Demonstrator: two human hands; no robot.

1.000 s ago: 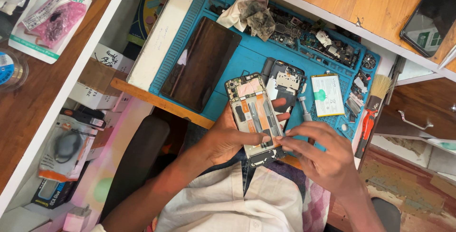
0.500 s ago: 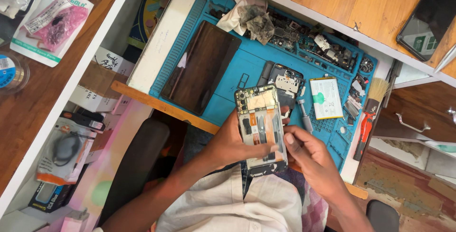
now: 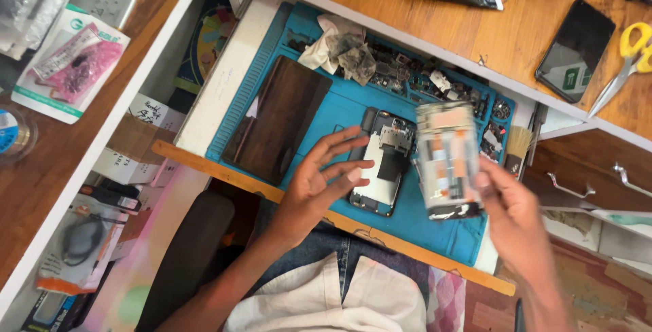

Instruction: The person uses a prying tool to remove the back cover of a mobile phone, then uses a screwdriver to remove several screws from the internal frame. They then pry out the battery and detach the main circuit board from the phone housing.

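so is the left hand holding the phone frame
No, the right hand alone grips the phone frame, while the left hand hovers open over the opened phone.

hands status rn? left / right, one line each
Left hand: open, fingers spread, holding nothing, over the opened phone body on the blue mat.
Right hand: closed on the blurred phone frame, lifted above the mat.

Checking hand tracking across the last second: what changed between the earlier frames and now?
Earlier both hands held the phone frame together. Now the left hand has let go and hovers open, fingers spread, beside the opened phone on the blue mat. The right hand alone holds the phone frame, carried rightward and motion-blurred. The opened phone, the dark panel and the mat's small parts stayed put.
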